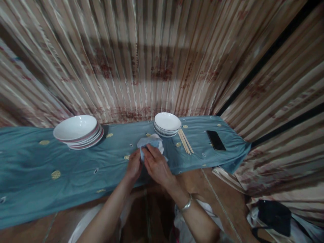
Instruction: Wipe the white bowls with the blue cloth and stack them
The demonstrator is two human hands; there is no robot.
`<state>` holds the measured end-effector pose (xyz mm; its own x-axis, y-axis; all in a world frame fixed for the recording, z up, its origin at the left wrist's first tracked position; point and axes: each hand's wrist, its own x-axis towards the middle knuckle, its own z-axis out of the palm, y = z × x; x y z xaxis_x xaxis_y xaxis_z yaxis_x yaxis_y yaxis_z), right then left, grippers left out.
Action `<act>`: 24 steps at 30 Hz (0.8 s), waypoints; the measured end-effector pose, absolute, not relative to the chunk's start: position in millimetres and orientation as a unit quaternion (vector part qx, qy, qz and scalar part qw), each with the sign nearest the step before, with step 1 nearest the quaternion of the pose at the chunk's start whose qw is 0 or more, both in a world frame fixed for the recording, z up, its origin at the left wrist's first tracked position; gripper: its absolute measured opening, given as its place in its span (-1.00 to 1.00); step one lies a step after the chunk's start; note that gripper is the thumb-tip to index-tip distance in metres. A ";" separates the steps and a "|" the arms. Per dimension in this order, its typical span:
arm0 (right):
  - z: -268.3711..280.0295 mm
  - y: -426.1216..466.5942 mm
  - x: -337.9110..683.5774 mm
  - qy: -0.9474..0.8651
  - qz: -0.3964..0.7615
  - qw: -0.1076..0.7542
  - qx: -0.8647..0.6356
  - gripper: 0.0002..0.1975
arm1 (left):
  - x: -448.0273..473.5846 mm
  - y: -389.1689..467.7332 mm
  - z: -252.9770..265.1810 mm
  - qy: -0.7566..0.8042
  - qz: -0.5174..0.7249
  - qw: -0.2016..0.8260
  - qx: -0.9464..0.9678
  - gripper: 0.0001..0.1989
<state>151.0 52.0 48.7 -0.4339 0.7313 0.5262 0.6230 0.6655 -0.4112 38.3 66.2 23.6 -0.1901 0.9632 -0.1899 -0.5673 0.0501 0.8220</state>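
Left hand [134, 165] and right hand [158, 167] both grasp the soft, crumpled pale-blue cloth [144, 142] above the tablecloth [113, 158]; a white item [161, 148] beneath, shape unclear, could slip if that grip loosens. One tug on this wrinkled teal fabric might shift the glossy, round stacked bowls [167, 121].

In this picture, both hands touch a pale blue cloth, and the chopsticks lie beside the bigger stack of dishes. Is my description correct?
Not quite: the chopsticks lie beside the smaller stack of dishes, not the bigger stack, as the head view shows. The rest is right: the left hand and the right hand both touch the pale blue cloth.
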 end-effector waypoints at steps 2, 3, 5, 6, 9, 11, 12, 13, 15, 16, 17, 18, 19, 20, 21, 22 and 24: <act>48.5 55.0 149.9 -0.840 0.044 0.332 -0.427 -0.57 | 40.7 64.1 26.4 0.410 0.644 0.599 0.242 -0.88; 48.4 57.3 149.9 -0.840 0.031 0.325 -0.434 -0.55 | 41.6 63.2 28.5 0.405 0.642 0.603 0.244 -0.90; 47.5 62.8 150.2 -0.845 0.016 0.314 -0.434 -0.51 | 42.5 62.3 32.8 0.404 0.647 0.598 0.244 -0.91; 46.7 65.7 150.4 -0.847 0.015 0.311 -0.431 -0.50 | 42.5 62.5 34.5 0.408 0.652 0.592 0.241 -0.91; 44.9 74.4 151.8 -0.846 0.028 0.314 -0.430 -0.53 | 42.1 65.6 34.6 0.415 0.666 0.579 0.222 -0.88; 45.1 80.3 154.4 -0.833 0.043 0.335 -0.438 -0.57 | 42.1 68.1 30.6 0.408 0.663 0.589 0.216 -0.83; 45.4 83.6 156.3 -0.823 0.052 0.352 -0.443 -0.58 | 42.2 69.0 27.9 0.402 0.658 0.596 0.221 -0.81; 45.7 87.1 158.7 -0.811 0.067 0.372 -0.446 -0.60 | 42.2 69.5 25.1 0.400 0.653 0.601 0.230 -0.79; 45.1 95.2 163.9 -0.783 0.111 0.417 -0.448 -0.61 | 41.6 69.6 20.5 0.401 0.643 0.604 0.249 -0.78; 43.9 99.7 166.4 -0.766 0.143 0.438 -0.448 -0.62 | 41.0 69.3 18.9 0.402 0.640 0.603 0.255 -0.76; 41.8 104.4 168.6 -0.748 0.179 0.457 -0.448 -0.62 | 40.0 69.0 17.9 0.404 0.640 0.601 0.258 -0.74; 38.9 109.4 170.3 -0.727 0.217 0.473 -0.449 -0.62 | 38.7 68.9 17.4 0.404 0.640 0.601 0.257 -0.72; 35.2 114.4 171.5 -0.704 0.254 0.485 -0.453 -0.61 | 37.1 68.9 17.1 0.403 0.641 0.602 0.254 -0.71; 30.8 119.3 172.1 -0.679 0.290 0.495 -0.458 -0.61 | 35.4 69.2 16.9 0.402 0.641 0.605 0.248 -0.71; 25.8 124.2 172.2 -0.652 0.324 0.503 -0.466 -0.60 | 33.8 69.7 16.7 0.402 0.641 0.608 0.242 -0.71; 20.4 128.9 171.9 -0.621 0.358 0.510 -0.476 -0.60 | 32.2 70.3 16.4 0.402 0.640 0.612 0.234 -0.71; 9.5 137.2 170.5 -0.544 0.426 0.532 -0.489 -0.60 | 30.0 71.7 15.8 0.403 0.642 0.616 0.216 -0.71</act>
<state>170.5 137.2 9.5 0.0455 0.9857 0.1622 0.0793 0.1583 -0.9842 30.0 71.7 15.8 -0.1476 0.9643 -0.2199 -0.6170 0.0840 0.7824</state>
